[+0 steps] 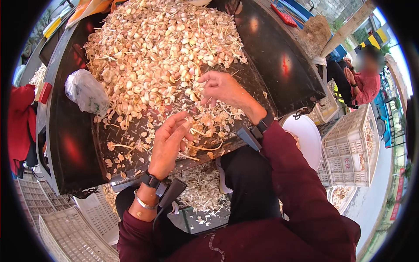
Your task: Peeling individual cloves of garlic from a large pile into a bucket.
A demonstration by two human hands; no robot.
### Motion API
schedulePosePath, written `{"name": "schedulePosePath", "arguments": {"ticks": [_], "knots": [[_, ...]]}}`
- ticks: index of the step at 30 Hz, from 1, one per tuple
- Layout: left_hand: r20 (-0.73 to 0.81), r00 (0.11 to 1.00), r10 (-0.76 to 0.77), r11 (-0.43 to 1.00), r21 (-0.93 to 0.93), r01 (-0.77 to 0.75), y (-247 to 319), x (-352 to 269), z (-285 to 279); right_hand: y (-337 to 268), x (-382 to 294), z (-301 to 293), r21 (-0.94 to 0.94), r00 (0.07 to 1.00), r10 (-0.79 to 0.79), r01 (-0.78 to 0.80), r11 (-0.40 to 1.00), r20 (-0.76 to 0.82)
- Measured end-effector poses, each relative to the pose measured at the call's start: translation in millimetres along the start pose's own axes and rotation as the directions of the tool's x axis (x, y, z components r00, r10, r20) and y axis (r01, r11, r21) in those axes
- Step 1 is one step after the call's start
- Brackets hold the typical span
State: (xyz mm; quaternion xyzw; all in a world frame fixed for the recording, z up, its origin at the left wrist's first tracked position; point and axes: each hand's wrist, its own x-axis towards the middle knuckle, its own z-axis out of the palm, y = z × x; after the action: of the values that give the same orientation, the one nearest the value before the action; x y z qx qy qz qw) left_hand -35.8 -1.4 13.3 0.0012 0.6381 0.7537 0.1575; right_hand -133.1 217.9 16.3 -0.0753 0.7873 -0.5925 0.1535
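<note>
A large heap of garlic cloves [154, 49] covers the far part of a dark metal work tray [242, 73]. My right hand [219, 86] reaches over the near edge of the heap, its fingers bent and apart, and no held clove shows. Closer to me, my left hand [172, 140] hovers above the tray with thumb and fingers curled towards each other. Whether something small sits between those fingertips is hard to see. Dry garlic stems [206, 148] and loose papery skins [212, 119] lie beside and below my hands.
A knotted clear plastic bag [86, 93] rests at the tray's left side. White plastic crates [348, 147] stand right, with more crates [72, 232] at lower left. A white bucket lid or basin [302, 137] is by my right arm. Peelings [203, 186] pile below. Two people are nearby.
</note>
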Motion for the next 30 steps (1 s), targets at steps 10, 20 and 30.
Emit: {"name": "schedulePosePath", "arguments": {"ticks": [10,20,30], "knots": [[-0.106,0.961,0.255,0.957,-0.113,-0.267,20,-13,-9,-62,-47,61,0.179,0.967,-0.224,0.2,0.963,0.12],[0.019,0.997,0.081,0.893,-0.445,-0.065,40,-27,-21,-78,-72,70,0.213,0.965,-0.203,0.165,0.963,0.169],[0.18,0.983,0.021,0.54,-0.83,0.14,14,-12,-36,-17,7,12,-0.167,0.993,-0.036,0.017,0.986,-0.11]]}}
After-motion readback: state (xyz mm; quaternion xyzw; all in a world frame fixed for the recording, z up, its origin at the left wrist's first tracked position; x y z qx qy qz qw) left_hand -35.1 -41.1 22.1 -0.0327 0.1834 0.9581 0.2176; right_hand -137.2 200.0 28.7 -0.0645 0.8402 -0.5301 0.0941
